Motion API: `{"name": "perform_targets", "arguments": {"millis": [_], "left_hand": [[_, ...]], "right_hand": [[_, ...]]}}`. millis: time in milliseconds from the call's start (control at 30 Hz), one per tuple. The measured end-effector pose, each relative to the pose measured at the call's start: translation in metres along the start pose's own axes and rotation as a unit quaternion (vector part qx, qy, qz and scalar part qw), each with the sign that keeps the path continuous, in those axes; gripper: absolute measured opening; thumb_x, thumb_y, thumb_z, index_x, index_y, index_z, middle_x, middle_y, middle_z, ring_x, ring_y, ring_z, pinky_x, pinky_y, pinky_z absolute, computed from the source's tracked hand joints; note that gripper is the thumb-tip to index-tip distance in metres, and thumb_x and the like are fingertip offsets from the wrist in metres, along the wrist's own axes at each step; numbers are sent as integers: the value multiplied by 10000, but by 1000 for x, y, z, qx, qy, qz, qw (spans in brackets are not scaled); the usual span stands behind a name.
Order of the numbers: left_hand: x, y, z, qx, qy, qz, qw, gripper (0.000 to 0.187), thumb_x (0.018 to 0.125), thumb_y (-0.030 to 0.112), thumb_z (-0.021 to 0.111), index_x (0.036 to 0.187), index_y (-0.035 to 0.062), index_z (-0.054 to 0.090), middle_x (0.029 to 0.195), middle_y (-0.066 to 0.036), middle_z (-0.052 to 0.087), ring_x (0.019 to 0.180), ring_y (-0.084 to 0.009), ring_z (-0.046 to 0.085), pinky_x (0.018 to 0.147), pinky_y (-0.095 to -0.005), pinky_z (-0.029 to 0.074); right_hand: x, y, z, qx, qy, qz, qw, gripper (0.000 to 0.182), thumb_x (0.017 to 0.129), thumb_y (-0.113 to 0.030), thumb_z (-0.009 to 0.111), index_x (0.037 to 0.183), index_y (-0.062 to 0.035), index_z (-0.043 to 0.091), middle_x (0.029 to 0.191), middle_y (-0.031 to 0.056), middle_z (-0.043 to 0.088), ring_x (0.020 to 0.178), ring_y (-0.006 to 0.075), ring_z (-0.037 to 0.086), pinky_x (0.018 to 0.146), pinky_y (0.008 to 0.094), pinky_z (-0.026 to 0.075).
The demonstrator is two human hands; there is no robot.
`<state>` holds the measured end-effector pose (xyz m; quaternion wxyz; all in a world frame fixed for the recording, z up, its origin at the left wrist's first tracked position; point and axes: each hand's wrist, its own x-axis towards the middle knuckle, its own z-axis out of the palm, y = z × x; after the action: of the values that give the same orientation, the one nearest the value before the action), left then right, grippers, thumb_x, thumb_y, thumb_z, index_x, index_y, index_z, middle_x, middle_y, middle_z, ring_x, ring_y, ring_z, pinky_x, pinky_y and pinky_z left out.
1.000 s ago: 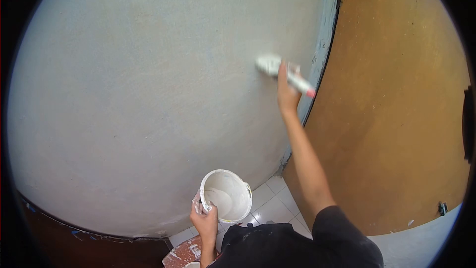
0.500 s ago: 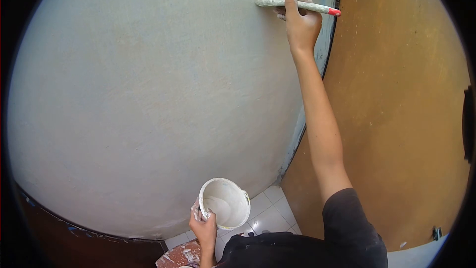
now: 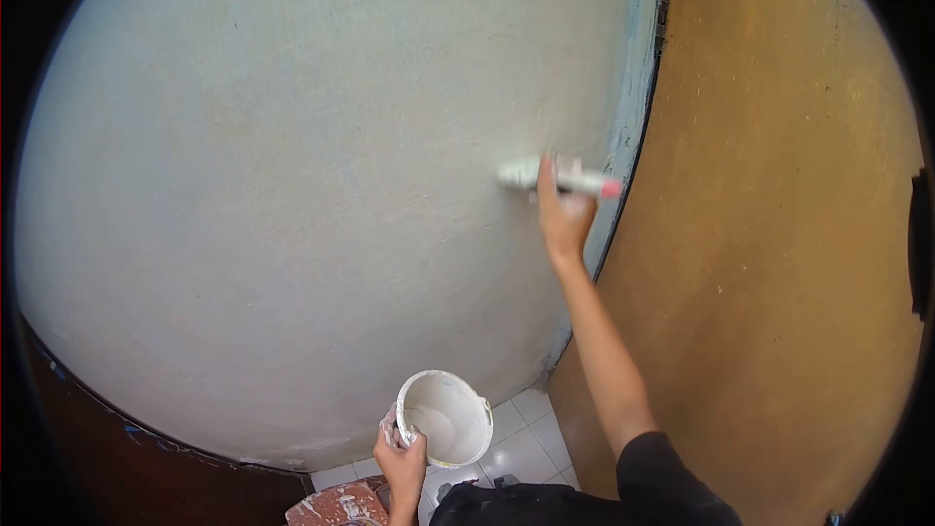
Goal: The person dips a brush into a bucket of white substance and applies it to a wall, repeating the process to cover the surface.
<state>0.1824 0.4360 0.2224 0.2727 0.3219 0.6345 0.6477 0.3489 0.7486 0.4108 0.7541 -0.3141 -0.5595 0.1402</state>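
Two hands full: right hand [image 3: 567, 226] gripping brush [image 3: 519, 173] at the wall [image 3: 292, 185], above the bucket [image 3: 450, 392] left hand [image 3: 401, 465] clutches; wall pale, coverage uncertain.

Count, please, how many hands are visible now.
2. The left hand is low in the view, holding the white bucket; the right hand is higher, holding the brush by the pale wall.

A tan-brown panel [image 3: 769, 214] spans the right side, a black object [image 3: 918, 244] at its far edge, as white floor tiles [image 3: 516, 453] gleam below near a paint-spattered reddish surface [image 3: 336, 505] and a dark brown surface [image 3: 127, 472] fills the lower left
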Motion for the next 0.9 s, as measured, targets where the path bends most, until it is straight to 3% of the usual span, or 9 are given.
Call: {"name": "perform_targets", "arguments": {"millis": [167,267,367,467,567,600,667,833,900], "left_hand": [[-4,9,1,23,2,3,1000,478,798,-74,577,1272,-122,538,1080,-149,668,959,-157,647,839,-258,504],[-3,3,3,-10,26,24,999,501,769,-68,600,1266,-108,550,1001,-103,680,857,-97,631,754,-219,496],[-5,5,8,1,34,19,999,501,771,-68,604,1267,-111,548,1015,-113,684,861,-104,638,768,-229,504],[-5,-5,5,15,37,25,999,506,776,-71,603,1275,-119,536,1032,-133,687,881,-122,651,789,-241,513],[-5,-5,9,-12,44,36,998,513,780,-73,602,1284,-126,524,1043,-147,688,905,-139,658,809,-250,517],[-6,-3,10,-20,47,35,998,516,781,-74,603,1287,-128,520,1046,-150,687,915,-144,659,817,-253,517],[-6,-1,10,-23,47,24,998,519,782,-77,603,1290,-131,514,1055,-153,684,932,-151,659,830,-257,515],[-6,-1,10,-31,49,21,998,527,781,-82,605,1296,-136,507,1076,-160,677,950,-154,655,842,-263,512],[-4,-9,12,-37,68,34,996,528,780,-78,606,1297,-127,513,1075,-155,679,942,-152,654,836,-263,513]], "right_hand": [[126,-98,26,66,-1,-76,995,240,931,-202,679,1019,21,690,757,95,708,724,152,700,634,278,556],[136,-89,18,46,22,-284,957,268,930,-174,669,1130,5,679,855,139,733,863,189,716,714,295,573],[96,-88,-7,99,-79,-121,985,290,889,-118,697,1164,-27,696,988,169,740,975,223,710,806,308,569],[82,-54,-36,-171,-244,-245,922,306,841,-77,724,1147,-62,723,1065,138,739,975,211,714,820,310,572],[111,-58,-33,-230,-231,-375,868,302,815,-69,738,1112,-120,750,1043,104,748,899,198,729,754,302,587],[131,-68,-28,-205,-235,-325,893,308,836,-76,719,1128,-169,748,1023,82,752,824,192,737,709,311,597],[182,-93,-5,-141,-206,-440,863,312,846,-67,700,1127,-193,751,1016,68,754,767,191,734,702,309,599],[224,-118,16,-169,-107,-526,827,287,878,-71,676,1131,-186,749,1041,62,751,724,154,717,668,273,595],[175,-93,-4,-205,-188,-329,902,324,883,-64,642,1177,-169,729,1125,57,731,853,169,719,768,274,589]]}}
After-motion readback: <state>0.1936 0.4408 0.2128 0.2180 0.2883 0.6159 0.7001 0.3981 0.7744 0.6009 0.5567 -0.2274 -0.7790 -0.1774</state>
